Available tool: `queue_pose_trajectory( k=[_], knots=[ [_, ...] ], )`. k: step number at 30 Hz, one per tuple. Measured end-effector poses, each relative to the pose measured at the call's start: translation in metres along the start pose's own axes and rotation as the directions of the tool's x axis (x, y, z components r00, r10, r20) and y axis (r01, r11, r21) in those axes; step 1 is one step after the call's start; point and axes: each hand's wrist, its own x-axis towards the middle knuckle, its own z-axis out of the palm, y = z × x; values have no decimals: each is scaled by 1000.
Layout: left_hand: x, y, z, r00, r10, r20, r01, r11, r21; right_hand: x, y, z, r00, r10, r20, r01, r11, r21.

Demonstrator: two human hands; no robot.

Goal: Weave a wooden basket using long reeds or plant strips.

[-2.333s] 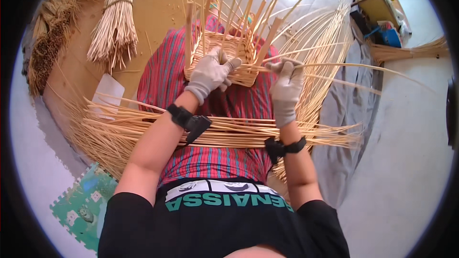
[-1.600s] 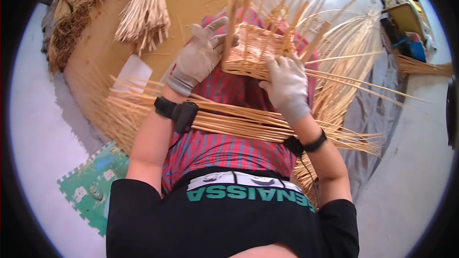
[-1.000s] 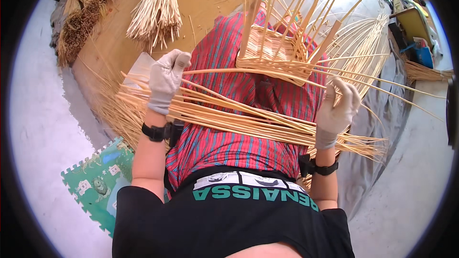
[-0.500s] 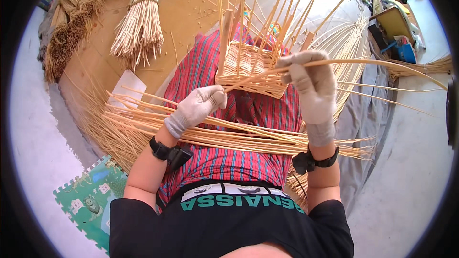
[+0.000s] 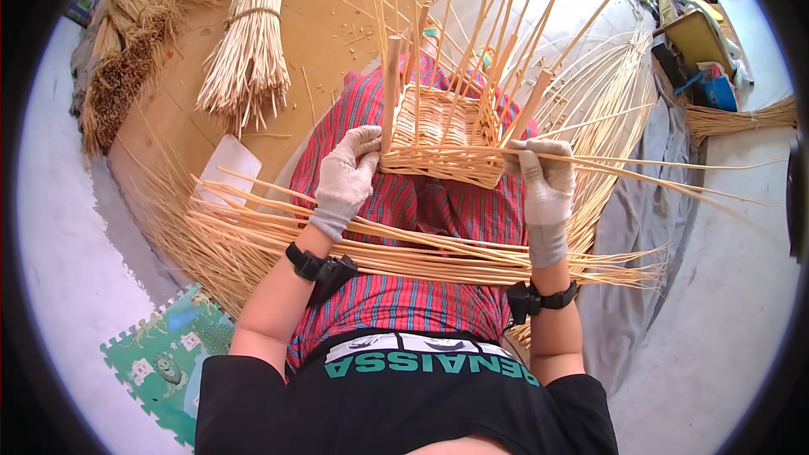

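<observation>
Half a second ago your left hand (image 5: pixel 347 175) was low on the loose rods; it has now come up to the near-left corner of the half-woven basket (image 5: pixel 445 136), its grip closed around the thick corner post. Your right hand (image 5: pixel 543 179) has dropped from above the rim to the near-right corner, its grip pinched on 1 long weaving rod (image 5: pixel 640 170). You now have the basket braced at both near corners, so the work looks steadied for laying that rod along the front wall.

The basket sits on your lap, over the red striped cloth (image 5: pixel 421 303), opening upward, its stakes fanning up and away from you. The held rod lies almost level, its long axis running left to right, the free end trailing off to your right.
</observation>
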Motion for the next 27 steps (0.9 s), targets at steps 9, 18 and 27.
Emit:
queue_pose_trajectory(
  k=[9,18,27],
  knots=[
    [-5,22,22,932,364,-10,-327,849,416,-7,6,-2,995,82,61,-83,996,13],
    [25,32,40,865,-337,371,262,935,238,-17,37,-3,991,92,-96,-89,995,42],
    [5,33,65,966,-248,71,221,938,267,87,13,100,832,-410,373,541,451,-710]
  ],
)
